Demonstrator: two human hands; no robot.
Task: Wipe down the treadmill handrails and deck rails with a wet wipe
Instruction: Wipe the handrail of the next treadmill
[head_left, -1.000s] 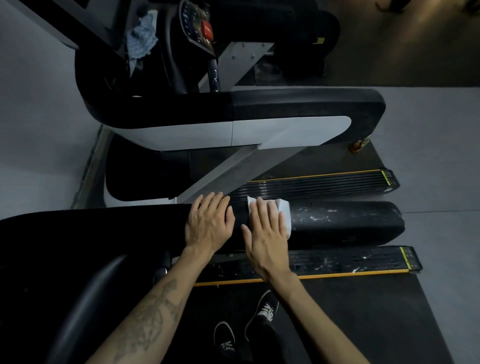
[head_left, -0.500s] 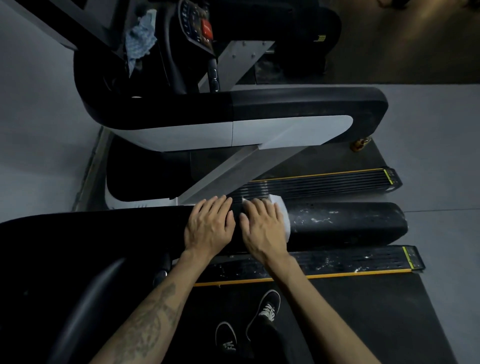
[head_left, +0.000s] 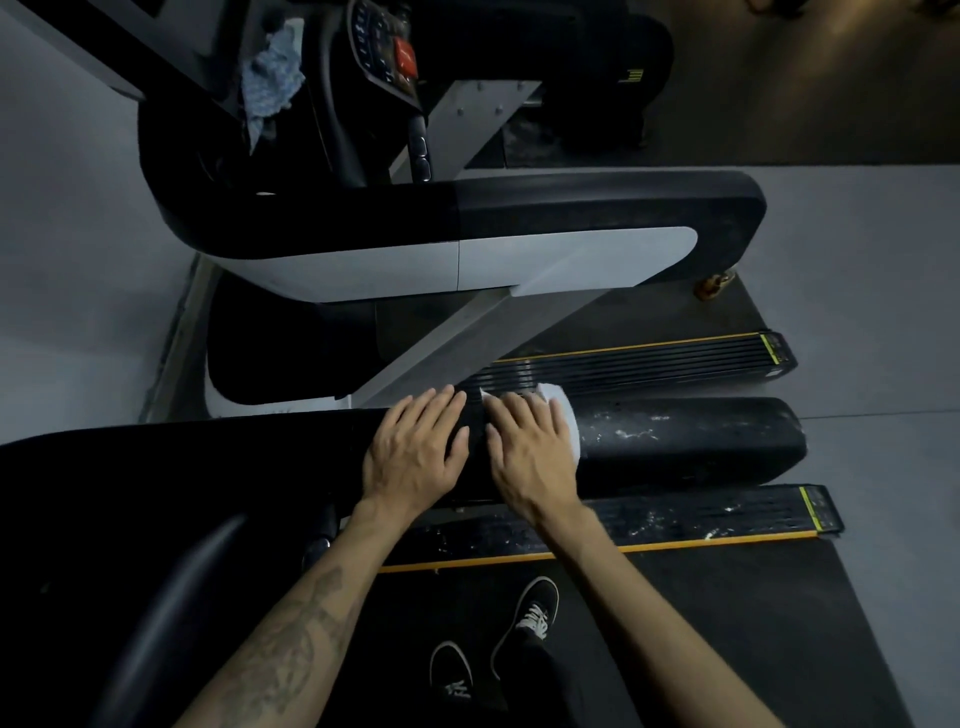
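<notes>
A thick black handrail (head_left: 685, 439) runs left to right across the middle of the head view, flecked with white residue toward its right end. My right hand (head_left: 532, 457) lies flat on it and presses a white wet wipe (head_left: 563, 415) against the rail; only the wipe's far and right edges show past my fingers. My left hand (head_left: 415, 447) rests flat on the rail just to the left, fingers straight, holding nothing. Below the rail lies a ribbed deck rail (head_left: 701, 514) with a yellow stripe, also speckled white.
A second treadmill's handrail (head_left: 597, 208) and its deck rail (head_left: 649, 353) lie beyond. Its console (head_left: 387, 47) holds a blue cloth (head_left: 272, 83). My two black shoes (head_left: 530, 613) stand on the belt. Grey floor (head_left: 883, 312) lies to the right.
My right hand has slid the wipe slightly leftward and toward the rail's far side, closing the gap to my left hand. Less of the wipe shows. The left hand has stayed put.
</notes>
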